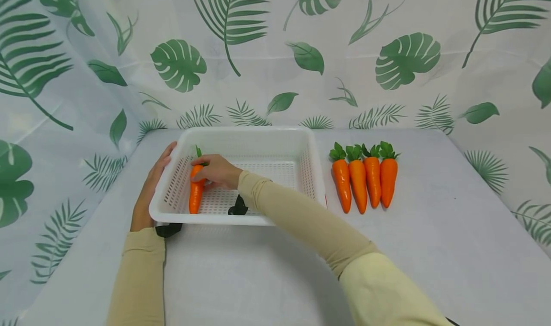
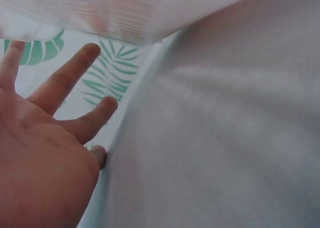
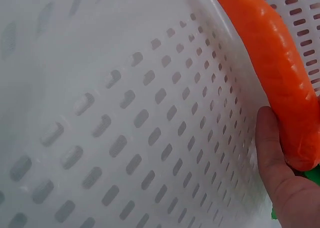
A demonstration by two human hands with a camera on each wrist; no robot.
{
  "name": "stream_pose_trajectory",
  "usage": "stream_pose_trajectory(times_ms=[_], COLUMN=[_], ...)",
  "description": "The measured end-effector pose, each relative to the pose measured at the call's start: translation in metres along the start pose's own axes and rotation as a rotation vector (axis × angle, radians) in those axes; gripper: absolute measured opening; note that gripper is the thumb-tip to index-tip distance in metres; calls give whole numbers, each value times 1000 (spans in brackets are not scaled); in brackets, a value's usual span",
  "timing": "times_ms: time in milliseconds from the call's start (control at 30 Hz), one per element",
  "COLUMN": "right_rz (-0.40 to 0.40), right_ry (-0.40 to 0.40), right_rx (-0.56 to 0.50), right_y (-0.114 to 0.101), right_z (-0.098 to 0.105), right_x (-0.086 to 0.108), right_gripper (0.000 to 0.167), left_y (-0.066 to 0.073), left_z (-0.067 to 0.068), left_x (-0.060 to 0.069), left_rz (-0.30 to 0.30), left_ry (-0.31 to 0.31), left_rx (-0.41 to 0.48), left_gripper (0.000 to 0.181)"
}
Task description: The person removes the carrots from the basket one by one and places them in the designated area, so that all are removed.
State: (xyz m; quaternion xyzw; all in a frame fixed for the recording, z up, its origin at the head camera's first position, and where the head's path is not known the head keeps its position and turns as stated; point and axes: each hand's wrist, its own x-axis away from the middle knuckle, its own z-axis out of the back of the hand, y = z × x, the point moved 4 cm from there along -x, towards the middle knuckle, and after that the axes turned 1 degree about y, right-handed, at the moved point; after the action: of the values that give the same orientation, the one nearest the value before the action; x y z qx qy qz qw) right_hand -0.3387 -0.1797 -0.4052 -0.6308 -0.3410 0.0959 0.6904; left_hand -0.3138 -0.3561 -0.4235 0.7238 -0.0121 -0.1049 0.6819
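Note:
Inside the left end of a white perforated plastic basket (image 1: 241,218), an orange carrot (image 1: 195,197) with a green top lies lengthwise. My right hand (image 1: 217,170) reaches over the front rim and grips the carrot near its leafy end. In the right wrist view the thumb lies along the side of the carrot (image 3: 280,63), while the other fingers are mostly hidden. Against the basket's outer left wall rests my left hand (image 1: 152,182). The left wrist view shows that hand (image 2: 45,153) with straight, spread fingers and the basket wall above it.
Several carrots (image 1: 358,185) with green tops lie side by side on the white tabletop (image 1: 430,230), right of the basket. A curtain (image 1: 336,58) printed with green leaves hangs behind and at both sides. Dark wrist devices show at both wrists.

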Motion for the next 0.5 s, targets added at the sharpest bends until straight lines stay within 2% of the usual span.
stream_pose_trajectory(times_ms=[167, 333, 500], right_rz=[19, 34, 36], right_ry=[-10, -18, -10], right_rx=[22, 41, 59], right_y=[-3, -5, -7], right_z=[0, 1, 1], right_x=[1, 4, 5], right_gripper=[53, 52, 52], left_y=[3, 6, 8], left_z=[0, -3, -5], left_x=[2, 3, 6], left_rz=[21, 114, 178], left_ry=[0, 21, 53], left_rx=[0, -42, -20], left_gripper=[46, 56, 61])
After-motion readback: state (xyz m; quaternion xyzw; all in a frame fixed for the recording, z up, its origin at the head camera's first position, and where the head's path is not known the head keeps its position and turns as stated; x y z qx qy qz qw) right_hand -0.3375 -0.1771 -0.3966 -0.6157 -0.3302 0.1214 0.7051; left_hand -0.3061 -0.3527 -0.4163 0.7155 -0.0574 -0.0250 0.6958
